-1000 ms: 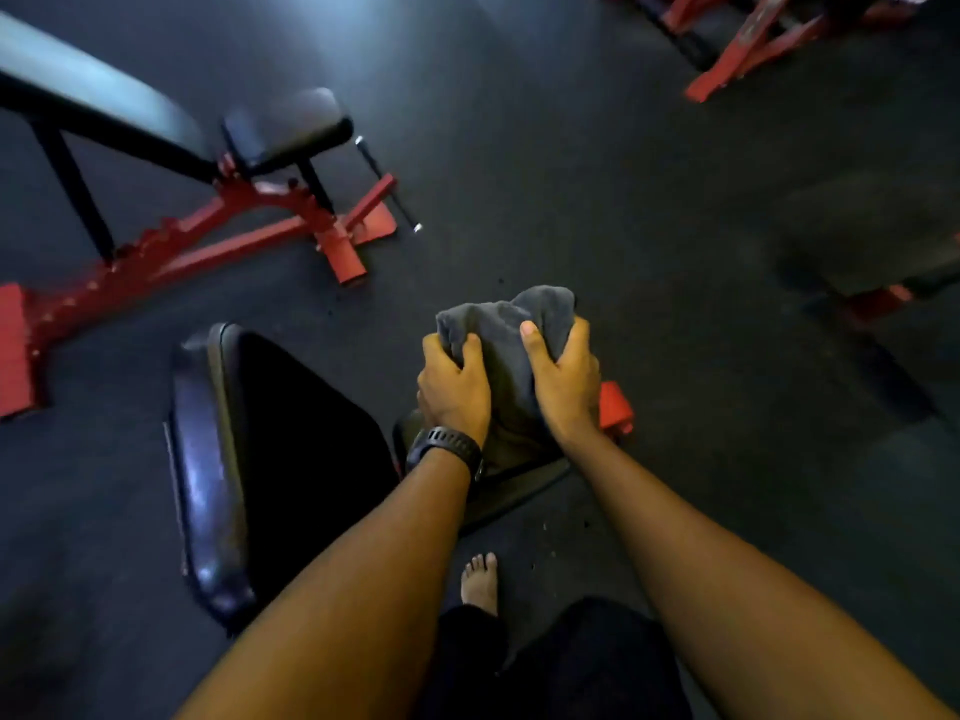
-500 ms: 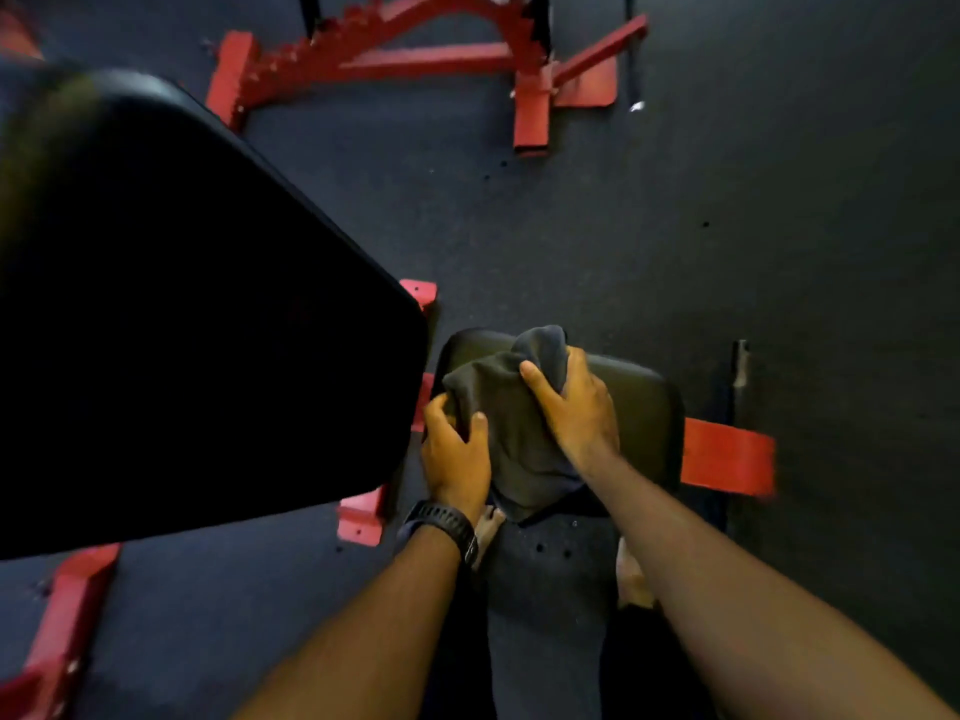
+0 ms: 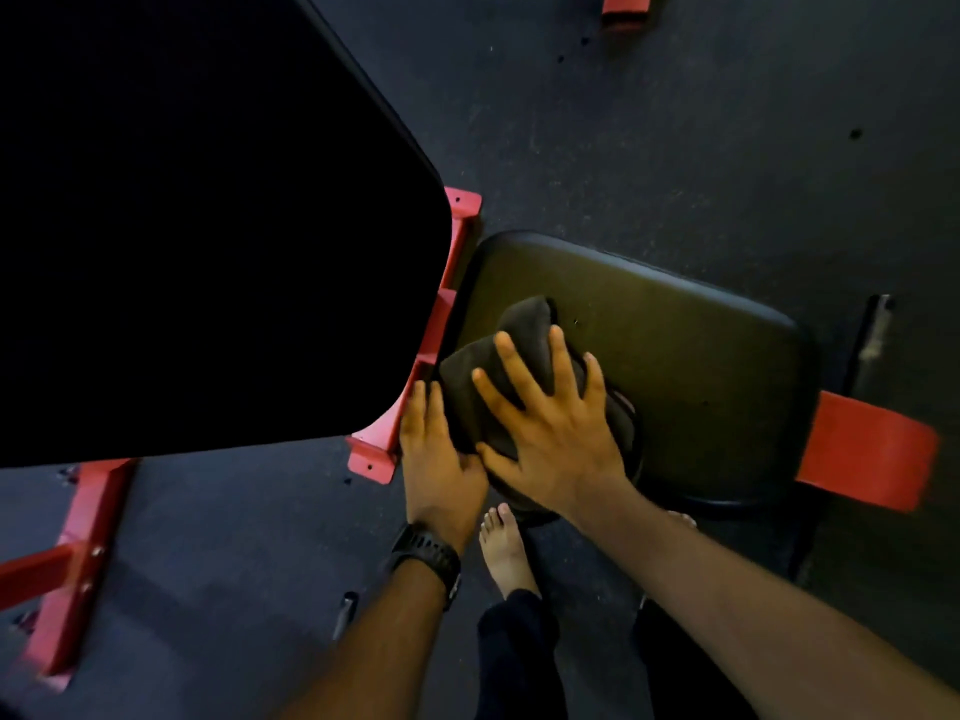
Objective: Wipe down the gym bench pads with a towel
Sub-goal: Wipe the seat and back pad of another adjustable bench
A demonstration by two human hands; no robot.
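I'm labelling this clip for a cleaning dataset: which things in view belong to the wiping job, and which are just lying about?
Part of the job:
dark towel
seat pad
back pad
right hand, pressing flat on the towel
left hand, touching the towel's edge

Just there:
red bench frame
wristwatch
bare foot
rubber floor

Right hand (image 3: 556, 439) — earlier curled grip, now flat palm on towel (image 3: 524, 324)

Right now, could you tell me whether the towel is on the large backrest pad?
No, the towel lies on the seat pad under the flat right hand.
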